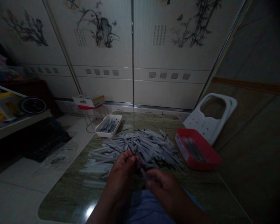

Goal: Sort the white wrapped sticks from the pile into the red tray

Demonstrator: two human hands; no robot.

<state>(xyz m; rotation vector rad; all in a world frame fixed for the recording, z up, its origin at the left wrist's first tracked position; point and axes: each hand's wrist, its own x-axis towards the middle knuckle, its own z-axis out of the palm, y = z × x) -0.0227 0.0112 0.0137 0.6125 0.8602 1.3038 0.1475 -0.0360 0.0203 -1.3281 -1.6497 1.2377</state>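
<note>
Fingers (126,157) pinched on both sides: over the green table (67,186), just this side of the heaped strips (149,146), our right hand (163,186) grips a single pale strip (143,174) and our left hand (121,169) a thin dark stick (131,150). View dim, so we cannot tell whether stick and strip join; best we hold both in one line, lightly, pinching near the facing ends.

Reference: pile of tubes (144,146) on table (65,189). Tray (105,134) behind-left of pile, tub (202,165) to its right, each with sticks inside; left hand (124,165) and right hand (161,183) before it. Farther behind pile: stool (90,107) bearing box (91,102) at left, chair (206,126) at right, wardrobe (102,87) beyond.
</note>
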